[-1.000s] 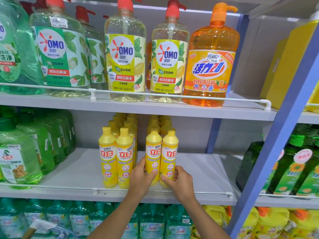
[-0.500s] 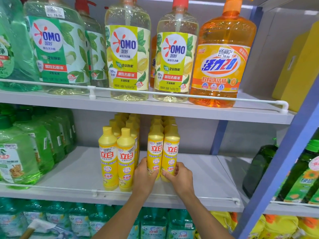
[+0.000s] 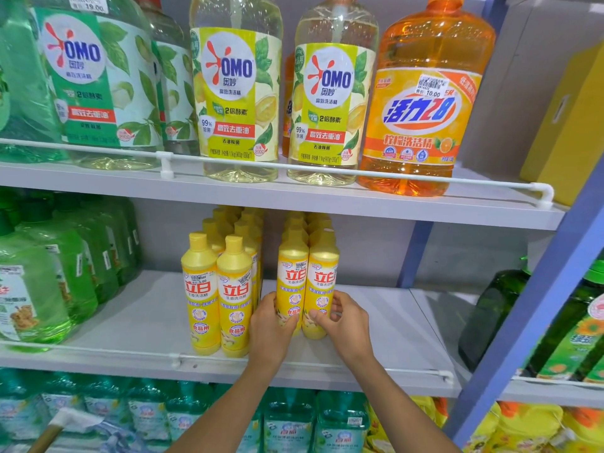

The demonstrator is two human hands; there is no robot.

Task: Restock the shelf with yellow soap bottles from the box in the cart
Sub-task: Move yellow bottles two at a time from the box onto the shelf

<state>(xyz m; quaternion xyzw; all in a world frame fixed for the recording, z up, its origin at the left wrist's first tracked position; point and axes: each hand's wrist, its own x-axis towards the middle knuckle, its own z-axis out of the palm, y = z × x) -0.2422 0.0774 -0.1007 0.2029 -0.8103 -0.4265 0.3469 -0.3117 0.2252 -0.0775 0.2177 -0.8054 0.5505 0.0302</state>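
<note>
Two columns of yellow soap bottles stand on the middle shelf (image 3: 137,325). The left column's front pair (image 3: 217,295) stands close to the white rail. In the right column, my left hand (image 3: 271,325) grips the front left yellow bottle (image 3: 292,279) low on its body. My right hand (image 3: 340,325) grips the front right yellow bottle (image 3: 323,282) beside it. Both bottles stand upright on the shelf, a little behind the left pair. More yellow bottles line up behind them. The box and cart are out of view.
Green bottles (image 3: 49,282) fill the shelf's left end. Large pump bottles, including an orange one (image 3: 421,109), stand on the shelf above. A blue upright (image 3: 536,308) borders the right, with dark green bottles (image 3: 490,315) beyond. Bare shelf lies right of my hands.
The two bottles in my hands slid back, deeper into the shelf, and the camera moved closer to the shelf. Both hands keep their grip.
</note>
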